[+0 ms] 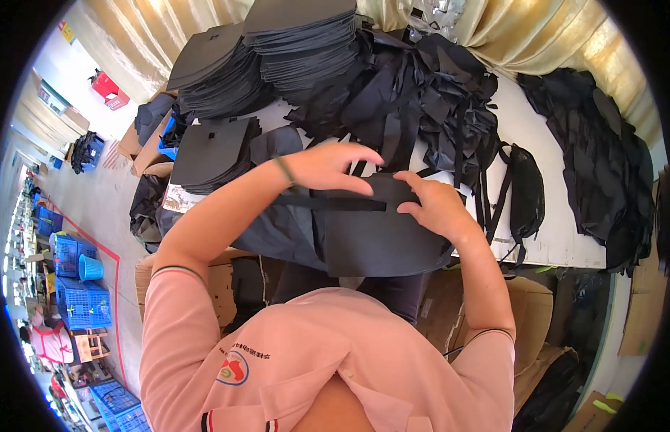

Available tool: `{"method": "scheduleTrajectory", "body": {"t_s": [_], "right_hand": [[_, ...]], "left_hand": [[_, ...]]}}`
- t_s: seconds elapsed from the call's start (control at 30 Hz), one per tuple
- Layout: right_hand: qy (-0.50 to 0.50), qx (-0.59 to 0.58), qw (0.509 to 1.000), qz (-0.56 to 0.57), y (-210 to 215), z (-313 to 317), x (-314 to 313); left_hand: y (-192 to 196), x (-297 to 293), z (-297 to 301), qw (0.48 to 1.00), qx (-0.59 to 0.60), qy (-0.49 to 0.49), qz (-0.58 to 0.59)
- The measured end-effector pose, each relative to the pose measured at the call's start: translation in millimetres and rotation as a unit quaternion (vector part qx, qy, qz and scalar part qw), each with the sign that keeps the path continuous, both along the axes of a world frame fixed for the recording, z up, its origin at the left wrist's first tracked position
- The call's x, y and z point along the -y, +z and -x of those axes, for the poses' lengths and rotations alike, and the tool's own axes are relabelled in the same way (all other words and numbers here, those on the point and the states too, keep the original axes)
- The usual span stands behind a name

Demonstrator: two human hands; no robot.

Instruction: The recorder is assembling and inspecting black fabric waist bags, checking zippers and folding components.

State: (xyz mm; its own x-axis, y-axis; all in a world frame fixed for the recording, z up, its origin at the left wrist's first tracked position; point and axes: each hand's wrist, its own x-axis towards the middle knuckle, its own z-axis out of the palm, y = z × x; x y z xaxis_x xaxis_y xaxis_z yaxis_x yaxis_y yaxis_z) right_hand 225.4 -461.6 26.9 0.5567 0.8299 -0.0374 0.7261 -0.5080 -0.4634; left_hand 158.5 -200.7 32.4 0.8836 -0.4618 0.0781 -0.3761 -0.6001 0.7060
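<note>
A black rounded panel (389, 241) lies at the near table edge, over dark fabric (277, 227). A narrow black strap (342, 204) runs across the panel's left part. My left hand (331, 167) is over the panel's far left side, thumb and fingers apart, with nothing visible between them. At the panel's upper right, my right hand (439, 207) rests with thumb and forefinger apart on or just over the surface. Its other fingers are mostly hidden.
Tall stacks of black panels (299, 50) stand at the back left, a lower stack (211, 155) nearer. Loose black fabric pieces (450, 93) are heaped at the back. A black mesh pouch (526, 191) and a dark fabric pile (594, 158) lie right. Blue crates (83, 302) stand on the floor left.
</note>
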Motion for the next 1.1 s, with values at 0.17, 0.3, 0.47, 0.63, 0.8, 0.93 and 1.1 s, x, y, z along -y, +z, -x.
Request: {"method": "scheduleTrajectory", "body": {"t_s": [0.17,0.3,0.47,0.63,0.8,0.93,1.1], "right_hand": [[0.023,0.062,0.996,-0.062,1,9,3],[0.014,0.141,0.986,-0.087,-9,11,10],[0.008,0.203,0.977,-0.058,-14,16,10],[-0.005,0.236,0.970,-0.050,-13,24,6],[0.007,0.291,0.957,-0.006,-8,27,2],[0.009,0.279,0.960,-0.017,-6,28,1],[0.007,0.262,0.965,-0.018,-13,21,0]], "left_hand": [[-26,27,-42,0.966,-0.226,-0.108,-0.058],[-33,36,-42,0.954,-0.287,-0.075,0.045],[-29,38,-33,0.926,-0.360,-0.042,0.107],[-35,37,-30,0.933,-0.323,-0.046,0.154],[-51,35,-27,0.918,-0.324,-0.027,0.228],[-44,37,-27,0.928,-0.318,-0.013,0.196],[-49,26,-24,0.928,-0.302,-0.031,0.215]]}}
